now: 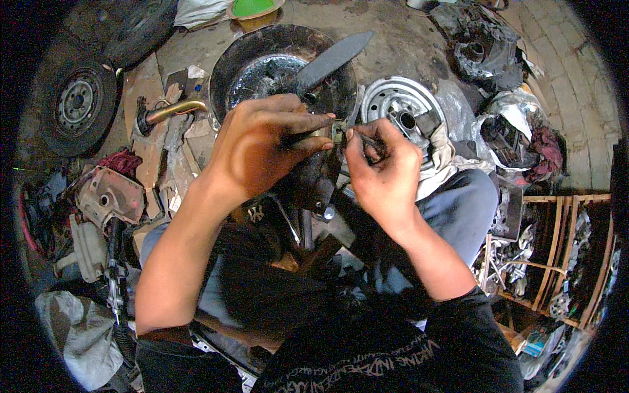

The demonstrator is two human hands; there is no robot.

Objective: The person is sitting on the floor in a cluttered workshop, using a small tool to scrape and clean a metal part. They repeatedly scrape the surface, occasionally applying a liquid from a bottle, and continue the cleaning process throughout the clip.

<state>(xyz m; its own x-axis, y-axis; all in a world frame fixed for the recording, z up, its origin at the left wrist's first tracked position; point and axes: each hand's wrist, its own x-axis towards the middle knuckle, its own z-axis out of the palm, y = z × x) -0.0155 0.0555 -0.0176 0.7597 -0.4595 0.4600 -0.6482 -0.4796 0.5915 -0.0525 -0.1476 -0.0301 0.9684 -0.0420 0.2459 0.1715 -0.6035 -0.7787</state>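
Note:
My left hand [268, 141] is closed, its thumb and fingertips pinching toward a small metal piece [338, 131]. From the right, my right hand [388, 171] meets it with thumb and fingers pressed together. Something dark shows inside the right hand's curl, but its kind is hidden. Directly below the fingertips stands a dark, greasy metal part [316, 187] between my knees. A flat grey blade-shaped piece [335, 62] slants up beyond my left hand, over a round dark basin [219, 69]. How it joins the part below cannot be seen.
A silver wheel rim [403, 92] lies right of the basin, with pale cloth [445, 154] beside it. At the left are a tyre [78, 108], a bent brass-coloured pipe [177, 110] and greasy metal plates [110, 196]. Engine parts [478, 49] and a wooden rack [557, 249] stand right.

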